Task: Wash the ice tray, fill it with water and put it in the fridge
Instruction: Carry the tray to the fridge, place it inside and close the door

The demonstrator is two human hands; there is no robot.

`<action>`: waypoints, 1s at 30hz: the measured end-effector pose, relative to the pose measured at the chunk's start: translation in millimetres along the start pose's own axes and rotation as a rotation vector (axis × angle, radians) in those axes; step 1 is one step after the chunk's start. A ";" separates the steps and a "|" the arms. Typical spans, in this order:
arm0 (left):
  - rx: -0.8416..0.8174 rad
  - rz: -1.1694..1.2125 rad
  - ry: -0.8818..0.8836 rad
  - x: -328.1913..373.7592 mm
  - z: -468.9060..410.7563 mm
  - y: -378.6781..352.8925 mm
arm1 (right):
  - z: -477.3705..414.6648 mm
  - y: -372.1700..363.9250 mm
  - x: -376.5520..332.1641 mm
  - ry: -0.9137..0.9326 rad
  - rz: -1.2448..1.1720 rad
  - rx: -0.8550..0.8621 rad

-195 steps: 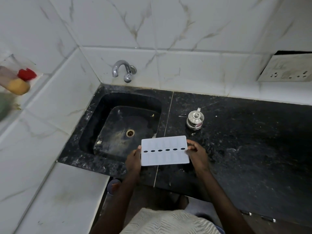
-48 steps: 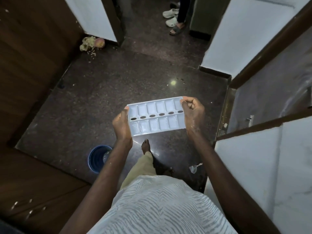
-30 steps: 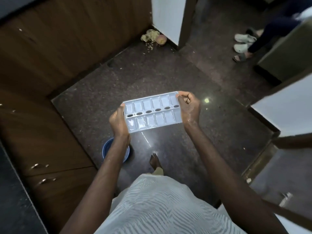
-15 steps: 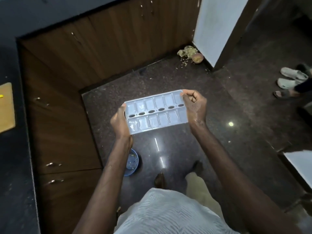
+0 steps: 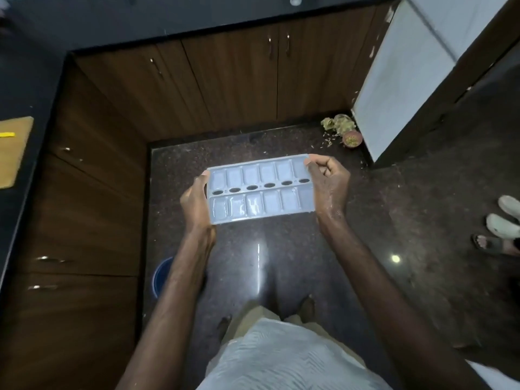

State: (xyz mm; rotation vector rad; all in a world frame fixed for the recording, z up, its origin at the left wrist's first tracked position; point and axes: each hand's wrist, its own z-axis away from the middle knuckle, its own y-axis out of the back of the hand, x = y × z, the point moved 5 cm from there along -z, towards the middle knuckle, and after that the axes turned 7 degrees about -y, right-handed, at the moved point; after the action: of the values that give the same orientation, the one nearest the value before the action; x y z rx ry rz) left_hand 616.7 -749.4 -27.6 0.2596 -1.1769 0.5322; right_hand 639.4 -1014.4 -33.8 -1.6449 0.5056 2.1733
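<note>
A pale blue ice tray [image 5: 260,190] is held level in front of me above the dark floor, compartments facing up and glistening with water, a row of oval holes down its middle. My left hand [image 5: 195,201] grips its left short edge. My right hand [image 5: 327,184] pinches the right short edge near the far corner, and that hand looks wet. No fridge or sink is in view.
Brown wooden cabinets [image 5: 225,85] under a dark countertop [image 5: 33,88] stand ahead and to the left. A white door panel [image 5: 405,74] is at the right. A blue bowl [image 5: 161,277] sits on the floor by my left forearm, debris [image 5: 342,126] lies in the corner, and another person's feet [image 5: 503,226] are at far right.
I have left the sink, turning with the tray, which has been flipped compartments up. The cabinets now lie straight ahead and the other person's feet have slid to the right edge. Both hands keep their hold.
</note>
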 end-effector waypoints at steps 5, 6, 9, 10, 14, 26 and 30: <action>0.035 0.013 -0.013 -9.8 17.4 -63.2 | -56.5 39.6 -20.3 0.051 0.022 -0.037; 0.041 0.010 -0.013 -11.1 20.1 -74.6 | -66.7 46.5 -23.4 0.051 0.024 -0.040; 0.057 -0.008 -0.012 -11.8 24.3 -109.5 | -98.6 64.0 -29.4 0.043 0.008 -0.054; 0.062 -0.009 -0.012 -11.6 23.8 -121.3 | -109.5 68.8 -31.2 0.042 0.000 -0.059; 0.070 -0.031 -0.024 -9.9 15.7 -173.1 | -159.4 85.3 -40.1 0.057 -0.013 -0.065; 0.108 -0.090 -0.003 -16.3 -7.8 -346.2 | -314.3 145.4 -87.1 0.087 0.057 -0.106; 0.082 -0.081 -0.012 -11.8 -8.5 -408.3 | -366.0 176.4 -101.1 0.051 0.033 -0.078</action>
State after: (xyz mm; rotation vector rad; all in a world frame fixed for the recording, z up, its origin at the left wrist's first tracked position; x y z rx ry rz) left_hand 833.8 -1095.0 -9.2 0.3795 -1.1526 0.5092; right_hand 882.9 -1354.6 -18.8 -1.7484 0.4710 2.2052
